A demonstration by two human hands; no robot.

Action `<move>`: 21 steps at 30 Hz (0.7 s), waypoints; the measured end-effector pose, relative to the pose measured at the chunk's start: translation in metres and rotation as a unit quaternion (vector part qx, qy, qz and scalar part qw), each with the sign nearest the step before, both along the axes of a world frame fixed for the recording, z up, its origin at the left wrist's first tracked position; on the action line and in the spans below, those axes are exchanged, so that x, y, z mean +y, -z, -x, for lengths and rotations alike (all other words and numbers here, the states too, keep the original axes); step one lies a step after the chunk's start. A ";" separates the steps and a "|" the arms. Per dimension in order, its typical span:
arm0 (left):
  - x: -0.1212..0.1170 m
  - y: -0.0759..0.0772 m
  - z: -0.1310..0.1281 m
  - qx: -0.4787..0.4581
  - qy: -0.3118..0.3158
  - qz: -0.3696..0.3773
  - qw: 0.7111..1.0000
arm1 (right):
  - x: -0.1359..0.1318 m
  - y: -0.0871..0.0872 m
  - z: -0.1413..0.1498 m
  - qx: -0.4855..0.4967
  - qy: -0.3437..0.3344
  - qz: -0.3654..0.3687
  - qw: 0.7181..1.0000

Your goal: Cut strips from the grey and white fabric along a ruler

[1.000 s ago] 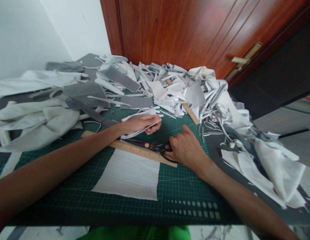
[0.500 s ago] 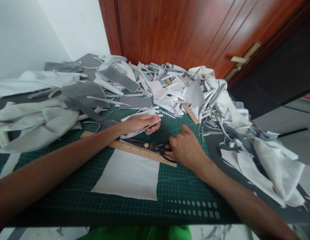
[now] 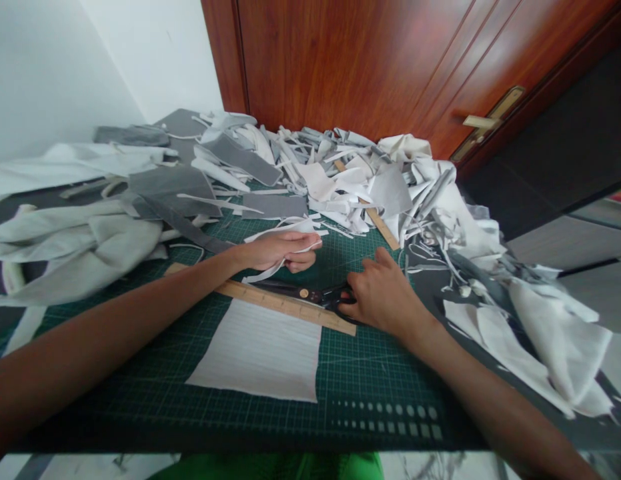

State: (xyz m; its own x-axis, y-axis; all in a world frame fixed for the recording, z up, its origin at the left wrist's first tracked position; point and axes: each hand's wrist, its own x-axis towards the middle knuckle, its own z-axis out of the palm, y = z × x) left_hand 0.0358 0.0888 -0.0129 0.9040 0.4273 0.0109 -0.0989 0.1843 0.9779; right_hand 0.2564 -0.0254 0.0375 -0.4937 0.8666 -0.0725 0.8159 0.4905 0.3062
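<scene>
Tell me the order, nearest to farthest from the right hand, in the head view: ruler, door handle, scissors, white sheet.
1. scissors: under the right hand
2. ruler: beside the scissors, on the mat
3. white sheet: on the mat, farther left
4. door handle: far ahead, on the door

Up at eleven o'clock, a plain white wall meets the corner, and right beside it, filling twelve to one o'clock, a glossy reddish-brown wooden door! Brass lever handle out at two o'clock, dark panels sweeping down toward three, and there's a pale marbled floor peeking through at seven o'clock. Soft, even daylight-like light throughout.
</scene>
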 end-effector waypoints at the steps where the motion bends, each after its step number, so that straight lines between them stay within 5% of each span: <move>1: 0.001 -0.002 0.003 0.013 0.009 -0.002 1.000 | -0.001 0.000 -0.004 0.001 0.003 -0.005 1.000; 4: 0.006 -0.017 0.013 0.072 0.025 -0.056 0.995 | -0.004 0.002 -0.022 0.014 0.007 -0.023 1.000; 7: 0.011 -0.042 0.024 0.170 0.025 -0.204 0.964 | -0.007 0.009 -0.045 0.033 0.025 -0.048 0.998; 11: 0.014 -0.063 0.032 0.291 -0.077 -0.501 0.811 | -0.006 0.018 -0.076 0.042 0.070 -0.084 0.993; 14: 0.008 -0.058 0.030 0.358 -0.163 -0.624 0.675 | -0.002 0.020 -0.091 0.046 0.114 -0.097 0.988; 16: -0.001 -0.050 0.027 0.341 -0.175 -0.677 0.629 | 0.001 0.020 -0.096 0.048 0.138 -0.104 0.984; 18: -0.013 -0.042 0.025 0.305 -0.147 -0.709 0.618 | 0.004 0.020 -0.099 0.052 0.158 -0.109 0.980; 21: -0.033 -0.032 0.030 0.243 -0.059 -0.709 0.660 | 0.007 0.021 -0.103 0.063 0.186 -0.122 0.973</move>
